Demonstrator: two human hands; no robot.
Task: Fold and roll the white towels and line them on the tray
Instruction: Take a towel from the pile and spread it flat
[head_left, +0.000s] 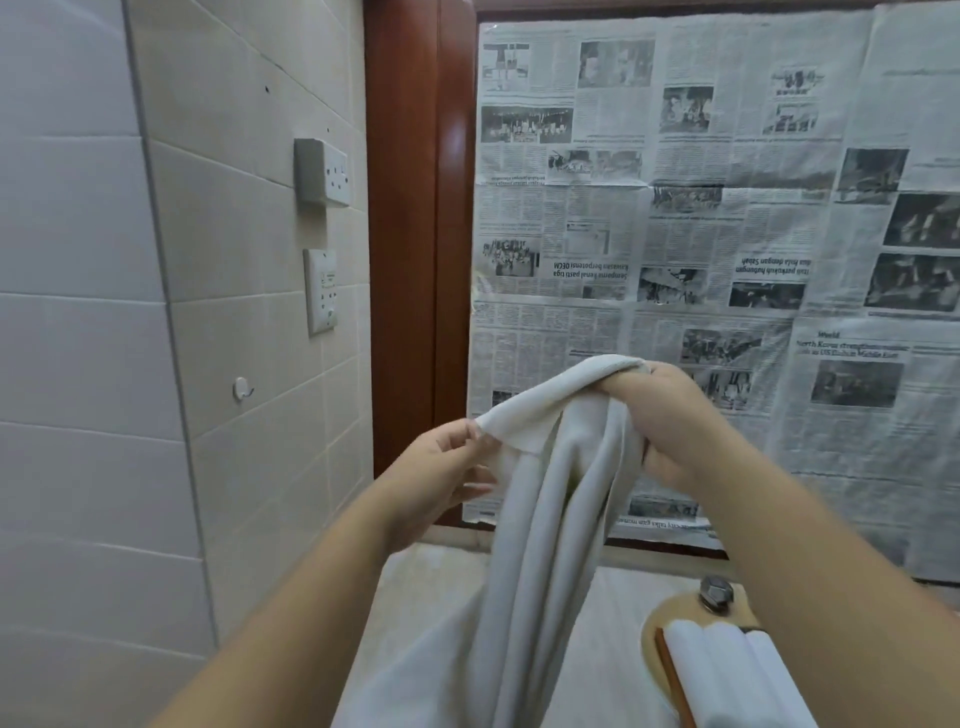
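Note:
A white towel (545, 519) hangs in long folds from both my hands, held up in front of the window. My left hand (441, 467) pinches one corner of it between thumb and fingers. My right hand (670, 415) grips the bunched top edge, a little higher and to the right. The towel's lower end drops to the counter below. At the bottom right, three rolled white towels (727, 670) lie side by side on a tray with a wooden rim (675, 680). My right forearm covers part of the tray.
A pale counter (431, 582) runs below, with a metal tap fitting (716, 592) beside the tray. Newspaper (701, 208) covers the window in its dark wooden frame (415, 260). The tiled wall on the left carries sockets (327, 174) and a small hook (241, 388).

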